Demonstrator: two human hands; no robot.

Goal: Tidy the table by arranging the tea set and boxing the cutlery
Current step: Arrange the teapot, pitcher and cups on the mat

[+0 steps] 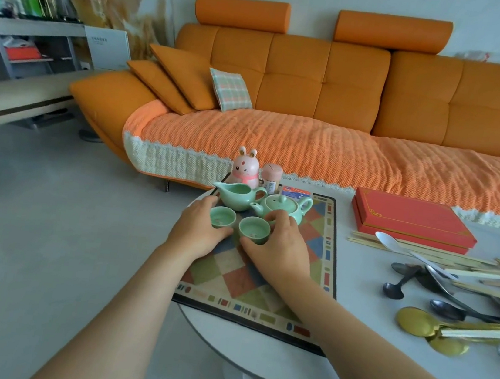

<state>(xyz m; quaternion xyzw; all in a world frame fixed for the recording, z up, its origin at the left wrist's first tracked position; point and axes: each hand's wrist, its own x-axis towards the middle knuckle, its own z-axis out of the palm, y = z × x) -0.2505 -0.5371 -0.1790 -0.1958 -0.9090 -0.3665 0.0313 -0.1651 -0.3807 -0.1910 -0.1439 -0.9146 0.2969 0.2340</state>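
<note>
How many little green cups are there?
2. The left cup stands on the patterned mat, gripped by the left hand. The right cup is beside it, gripped by the right hand, before the teapot. Hands may hide others.

Counted 2 green cups: left cup [222, 217] within the left fingers [206, 204], right cup [254, 229] within the right fingers [280, 218]. Just beyond the fingertips were 1 teapot [284, 206] and 1 pitcher [238, 195]. Well right of the fingers were 1 red box [413, 218] and 2 gold spoons [415, 321]. The chopsticks [425, 249] were piled and not countable.
</note>
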